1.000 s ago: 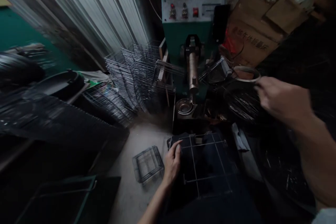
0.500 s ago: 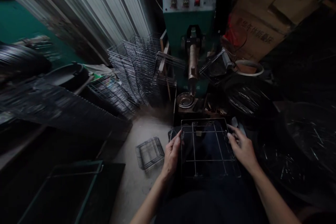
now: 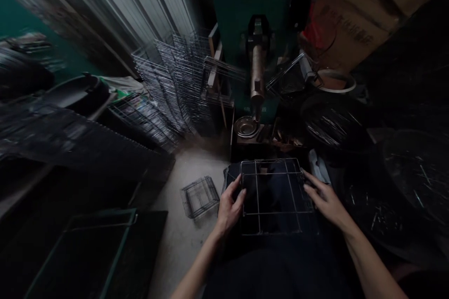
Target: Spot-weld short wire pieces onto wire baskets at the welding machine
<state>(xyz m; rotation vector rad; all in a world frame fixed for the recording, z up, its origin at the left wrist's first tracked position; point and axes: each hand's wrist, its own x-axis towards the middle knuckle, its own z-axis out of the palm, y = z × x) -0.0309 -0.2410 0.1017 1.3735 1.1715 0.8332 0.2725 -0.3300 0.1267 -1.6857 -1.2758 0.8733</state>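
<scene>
A rectangular wire frame with a few crossing wires lies level above my lap, between both hands. My left hand grips its left side, thumb and fingers closed at the upper left corner. At the upper right corner, my right hand pinches the opposite side. Beyond the frame stands a green machine with a copper-coloured rod pointing down over a small metal dish. On the floor to the left sits a small stack of similar wire frames.
Tall stacks of wire racks lean beside the machine. Dark basins holding short wires stand on the right. A cardboard box and a white-rimmed bucket are behind them. A green-edged panel is at lower left.
The view has tipped downward, so the machine sits higher in the picture. The wire frame has shifted slightly between my hands, and my left thumb has moved away from its edge.
</scene>
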